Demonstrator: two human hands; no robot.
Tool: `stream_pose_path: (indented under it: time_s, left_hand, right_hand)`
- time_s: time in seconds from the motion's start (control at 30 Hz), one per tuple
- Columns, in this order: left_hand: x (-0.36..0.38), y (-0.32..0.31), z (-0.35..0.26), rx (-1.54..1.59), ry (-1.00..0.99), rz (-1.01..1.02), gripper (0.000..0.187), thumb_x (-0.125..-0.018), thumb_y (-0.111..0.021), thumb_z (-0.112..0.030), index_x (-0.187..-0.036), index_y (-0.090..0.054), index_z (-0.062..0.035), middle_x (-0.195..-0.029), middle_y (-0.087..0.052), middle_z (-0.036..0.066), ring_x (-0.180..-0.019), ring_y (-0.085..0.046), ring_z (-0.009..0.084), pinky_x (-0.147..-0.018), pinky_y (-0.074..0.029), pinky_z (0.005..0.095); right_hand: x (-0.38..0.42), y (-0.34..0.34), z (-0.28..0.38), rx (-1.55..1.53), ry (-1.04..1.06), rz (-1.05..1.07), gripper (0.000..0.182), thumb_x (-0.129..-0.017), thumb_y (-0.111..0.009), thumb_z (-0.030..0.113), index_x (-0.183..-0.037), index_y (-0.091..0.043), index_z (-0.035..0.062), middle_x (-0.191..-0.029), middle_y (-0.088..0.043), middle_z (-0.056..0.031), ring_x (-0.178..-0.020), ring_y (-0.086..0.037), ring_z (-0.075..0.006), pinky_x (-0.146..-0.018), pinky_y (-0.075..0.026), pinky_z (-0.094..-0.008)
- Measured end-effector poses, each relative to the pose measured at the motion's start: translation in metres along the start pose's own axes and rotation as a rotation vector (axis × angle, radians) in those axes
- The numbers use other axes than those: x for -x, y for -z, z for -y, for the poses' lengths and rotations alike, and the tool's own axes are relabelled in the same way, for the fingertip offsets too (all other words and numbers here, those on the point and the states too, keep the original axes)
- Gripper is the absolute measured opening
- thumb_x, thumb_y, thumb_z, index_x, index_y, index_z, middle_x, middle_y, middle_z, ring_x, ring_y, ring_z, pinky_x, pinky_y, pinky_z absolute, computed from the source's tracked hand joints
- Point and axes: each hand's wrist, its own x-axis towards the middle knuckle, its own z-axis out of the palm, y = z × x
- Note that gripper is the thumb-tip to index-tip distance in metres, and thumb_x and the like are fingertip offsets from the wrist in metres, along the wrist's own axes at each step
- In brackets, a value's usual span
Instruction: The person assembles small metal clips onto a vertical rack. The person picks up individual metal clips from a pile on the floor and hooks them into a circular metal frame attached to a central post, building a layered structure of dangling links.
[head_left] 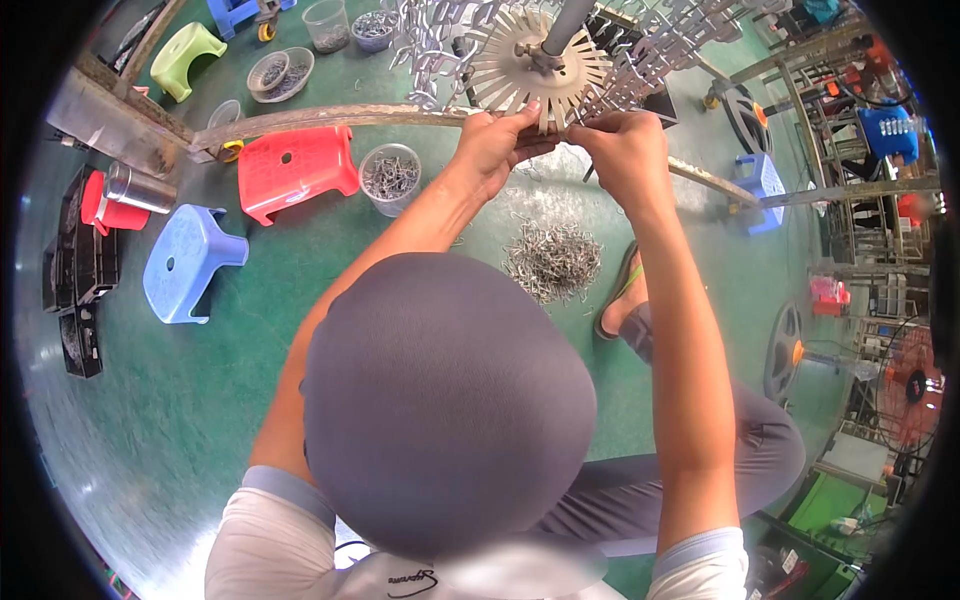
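Observation:
A slotted metal disc [490,62] sits on a grey upright pole, with many shiny metal pieces [425,60] hanging around it. My left hand [490,150] is at the disc's near rim, thumb on top and fingers curled beneath, closed on the edge. Beside it, my right hand [628,150] is closed in a pinch at the rim's right part. What lies between those fingertips is too small to make out. On the green floor below my hands lies a heap of small metal pieces [553,260].
A clear bucket of metal pieces [390,178] stands near a red stool [292,170] and a blue stool [190,262] on the left. A wooden bar [330,122] crosses in front. On the right are a purple-blue stool [762,190] and a fan [910,385].

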Motion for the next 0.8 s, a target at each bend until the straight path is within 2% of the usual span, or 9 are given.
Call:
stream_pose_path:
  time_s: [0.1,0.17,0.2,0.33,0.37,0.47,0.63,0.73,0.8]
  left_hand:
    - [-0.006,0.005,0.007,0.019,-0.015,0.011,0.030,-0.104,-0.068,-0.018,-0.122,-0.067,0.0057,-0.117,-0.073,0.016,-0.102,-0.075,0.0270,-0.096,-0.063,0.0421]
    - [-0.006,0.006,0.012,0.020,-0.038,0.008,0.031,-0.105,-0.066,-0.021,-0.121,-0.067,0.0052,-0.113,-0.074,0.016,-0.098,-0.076,0.0275,-0.090,-0.065,0.0413]
    - [-0.004,0.003,0.011,0.016,-0.055,0.010,0.031,-0.106,-0.065,-0.022,-0.120,-0.067,0.0049,-0.111,-0.075,0.017,-0.096,-0.077,0.0277,-0.087,-0.066,0.0409]
    - [0.004,0.002,0.005,0.017,-0.006,-0.003,0.033,-0.107,-0.063,-0.025,-0.121,-0.066,0.0050,-0.111,-0.075,0.017,-0.097,-0.076,0.0258,-0.088,-0.066,0.0400]
    - [0.004,0.003,0.005,0.005,-0.006,-0.010,0.034,-0.108,-0.062,-0.026,-0.121,-0.066,0.0052,-0.112,-0.075,0.018,-0.097,-0.076,0.0262,-0.088,-0.065,0.0396]
    - [0.010,0.002,-0.002,-0.036,-0.004,-0.013,0.035,-0.108,-0.061,-0.027,-0.120,-0.066,0.0054,-0.111,-0.075,0.018,-0.097,-0.076,0.0270,-0.089,-0.065,0.0395]
    - [0.016,-0.001,-0.003,-0.028,-0.019,-0.036,0.033,-0.109,-0.060,-0.024,-0.122,-0.063,0.0059,-0.113,-0.074,0.019,-0.099,-0.076,0.0268,-0.090,-0.065,0.0401]
    - [0.011,0.005,-0.002,0.014,0.003,-0.026,0.031,-0.109,-0.059,-0.022,-0.122,-0.062,0.0061,-0.113,-0.073,0.018,-0.101,-0.075,0.0275,-0.091,-0.065,0.0410]
    - [0.009,0.008,-0.004,0.066,0.050,-0.030,0.030,-0.109,-0.058,-0.022,-0.121,-0.061,0.0060,-0.113,-0.072,0.017,-0.102,-0.074,0.0281,-0.091,-0.065,0.0416]
  right_hand:
    - [0.000,-0.005,-0.002,-0.014,0.039,-0.034,0.031,-0.079,-0.082,0.021,-0.096,-0.081,-0.0051,-0.062,-0.067,-0.0095,-0.054,-0.062,-0.0137,-0.054,-0.051,-0.0329]
    - [0.000,-0.005,-0.002,-0.025,0.034,-0.047,0.030,-0.079,-0.082,0.020,-0.094,-0.081,-0.0056,-0.066,-0.071,-0.0130,-0.059,-0.066,-0.0156,-0.059,-0.053,-0.0344]
    - [0.002,-0.007,-0.001,-0.039,0.006,-0.071,0.026,-0.077,-0.079,0.019,-0.092,-0.082,-0.0018,-0.082,-0.075,-0.0263,-0.079,-0.078,-0.0369,-0.078,-0.060,-0.0416]
    - [0.022,-0.007,0.010,-0.073,0.038,-0.119,0.028,-0.083,-0.076,0.022,-0.097,-0.081,-0.0020,-0.089,-0.076,-0.0255,-0.087,-0.077,-0.0387,-0.082,-0.059,-0.0435]
    - [0.025,-0.009,0.009,-0.078,0.109,-0.165,0.028,-0.086,-0.073,0.022,-0.097,-0.081,-0.0025,-0.092,-0.076,-0.0251,-0.089,-0.077,-0.0387,-0.084,-0.058,-0.0437]
    - [0.029,-0.020,0.002,-0.182,0.178,-0.224,0.023,-0.090,-0.073,0.018,-0.096,-0.080,-0.0028,-0.089,-0.076,-0.0254,-0.087,-0.076,-0.0395,-0.083,-0.059,-0.0430]
    - [0.029,-0.029,-0.006,-0.167,0.212,-0.225,0.023,-0.091,-0.075,0.019,-0.095,-0.076,-0.0035,-0.086,-0.075,-0.0241,-0.083,-0.075,-0.0404,-0.077,-0.059,-0.0447]
    - [0.029,-0.026,-0.004,-0.176,0.247,-0.264,0.021,-0.086,-0.079,0.014,-0.090,-0.076,-0.0069,-0.082,-0.075,-0.0238,-0.076,-0.075,-0.0365,-0.072,-0.058,-0.0410]
    - [0.036,-0.015,0.000,-0.110,0.229,-0.252,0.025,-0.088,-0.078,0.019,-0.096,-0.075,-0.0046,-0.089,-0.075,-0.0222,-0.079,-0.074,-0.0391,-0.073,-0.057,-0.0439]
